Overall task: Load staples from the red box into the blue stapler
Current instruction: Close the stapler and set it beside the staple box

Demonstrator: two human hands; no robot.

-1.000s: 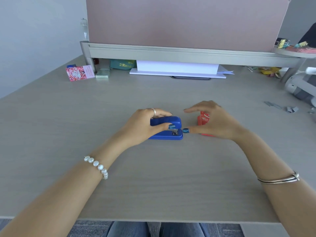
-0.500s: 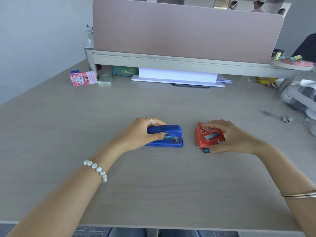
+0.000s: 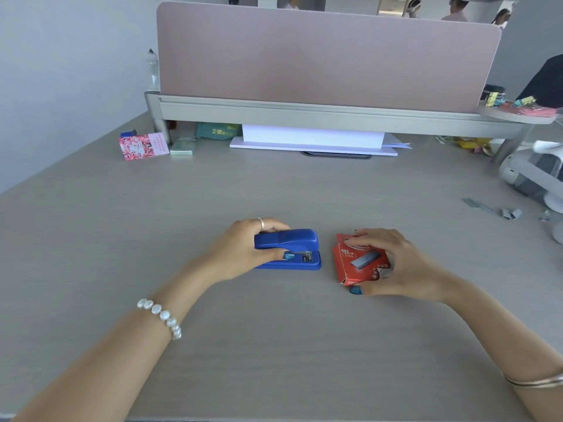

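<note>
A small blue stapler (image 3: pixel 292 246) lies closed on the grey desk, its nose pointing right. My left hand (image 3: pixel 243 249) grips it from the left, thumb on the near side and fingers behind. Just to its right sits the red staple box (image 3: pixel 358 258), tilted with its printed top towards me and its near end flap open. My right hand (image 3: pixel 399 264) holds the box from the right, thumb at the near corner and fingertips on the far edge. No loose staples show at the box.
The desk (image 3: pixel 274 345) reaches to a pink divider (image 3: pixel 329 56) on a grey rail. Under the rail lie white paper stacks (image 3: pixel 313 140). A pink card (image 3: pixel 143 146) sits far left. Loose staple strips (image 3: pixel 490 208) and a white device (image 3: pixel 536 175) lie far right.
My right hand moved right off the stapler's nose and took hold of the red box, turning its printed top into view. My left hand stayed on the stapler.
</note>
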